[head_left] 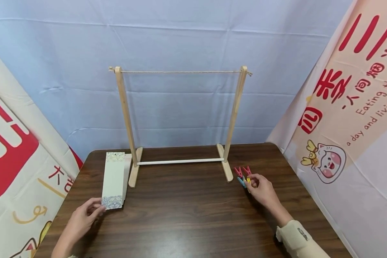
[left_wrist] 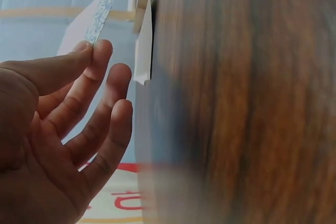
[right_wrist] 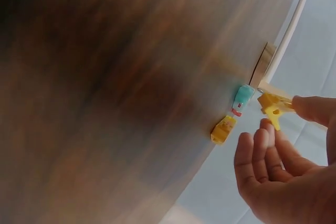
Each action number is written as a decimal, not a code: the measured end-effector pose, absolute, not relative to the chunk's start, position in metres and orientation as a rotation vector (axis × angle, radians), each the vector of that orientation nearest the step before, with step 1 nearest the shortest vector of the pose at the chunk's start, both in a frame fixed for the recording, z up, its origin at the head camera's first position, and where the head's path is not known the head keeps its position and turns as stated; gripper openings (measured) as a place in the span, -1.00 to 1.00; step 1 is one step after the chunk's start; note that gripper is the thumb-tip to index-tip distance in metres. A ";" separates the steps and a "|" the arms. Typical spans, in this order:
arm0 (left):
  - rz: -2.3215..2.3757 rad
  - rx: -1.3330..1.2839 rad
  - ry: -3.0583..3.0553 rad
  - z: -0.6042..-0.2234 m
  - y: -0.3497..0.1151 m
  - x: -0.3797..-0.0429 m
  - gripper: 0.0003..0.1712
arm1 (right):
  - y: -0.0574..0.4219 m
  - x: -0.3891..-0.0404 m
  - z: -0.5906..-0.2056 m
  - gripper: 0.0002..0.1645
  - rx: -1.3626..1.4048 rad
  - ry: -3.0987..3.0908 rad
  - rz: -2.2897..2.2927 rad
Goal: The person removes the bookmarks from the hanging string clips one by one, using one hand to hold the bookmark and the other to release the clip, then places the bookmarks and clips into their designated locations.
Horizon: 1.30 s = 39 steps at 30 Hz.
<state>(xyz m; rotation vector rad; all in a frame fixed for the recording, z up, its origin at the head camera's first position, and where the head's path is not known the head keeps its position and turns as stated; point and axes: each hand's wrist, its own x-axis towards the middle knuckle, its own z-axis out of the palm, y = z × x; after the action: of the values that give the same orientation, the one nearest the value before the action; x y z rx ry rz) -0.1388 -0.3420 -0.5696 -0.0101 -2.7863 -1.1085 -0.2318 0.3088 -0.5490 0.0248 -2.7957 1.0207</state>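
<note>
At the table's left, my left hand (head_left: 85, 215) pinches the near corner of a pale card (head_left: 113, 182) between thumb and index finger. Patterned bands run across both ends of this card; in the left wrist view the held card (left_wrist: 105, 14) is lifted and tilted. Partly hidden under it, another card or several (head_left: 127, 170) lie on the table. On the right side, my right hand (head_left: 262, 191) holds a yellow clothespin (right_wrist: 273, 107) between thumb and fingers. Around it lie red clothespins (head_left: 238, 172), a blue clothespin (head_left: 241, 182) and another yellow clothespin (right_wrist: 223, 129).
A wooden frame (head_left: 125, 107) stands at the back of the brown table (head_left: 180, 211). A thin rope (head_left: 180, 72) spans its top and a white rod (head_left: 180, 162) joins its feet. Printed cloths hang at both sides.
</note>
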 end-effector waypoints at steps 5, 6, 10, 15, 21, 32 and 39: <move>-1.145 0.007 -2.791 -0.569 -0.344 -0.137 -0.66 | 0.306 -0.230 -0.551 -0.60 0.028 -2.893 0.924; -1.151 0.009 -2.800 -0.569 -0.345 -0.136 -0.65 | 0.305 -0.229 -0.552 -0.60 0.030 -2.905 0.910; -1.157 0.035 -2.845 -0.567 -0.346 -0.136 -0.62 | 0.303 -0.229 -0.554 -0.66 0.028 -2.931 0.861; -1.121 0.047 -2.911 -0.566 -0.347 -0.137 -0.59 | 0.303 -0.228 -0.554 -0.71 0.014 -2.942 0.822; -1.055 0.056 -2.978 -0.566 -0.349 -0.138 -0.54 | 0.302 -0.227 -0.551 -0.65 0.004 -2.959 0.807; -1.019 0.070 -3.005 -0.566 -0.347 -0.139 -0.54 | 0.301 -0.229 -0.550 -0.55 -0.041 -3.047 0.716; -1.007 0.072 -3.014 -0.567 -0.347 -0.140 -0.56 | 0.302 -0.230 -0.552 -0.54 -0.009 -3.044 0.706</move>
<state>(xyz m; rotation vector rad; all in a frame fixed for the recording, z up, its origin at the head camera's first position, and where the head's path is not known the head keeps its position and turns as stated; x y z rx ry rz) -0.1396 -0.3466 -0.5675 0.0719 -3.0136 -1.0070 -0.2304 0.3020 -0.5521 -0.0095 -3.0437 0.7056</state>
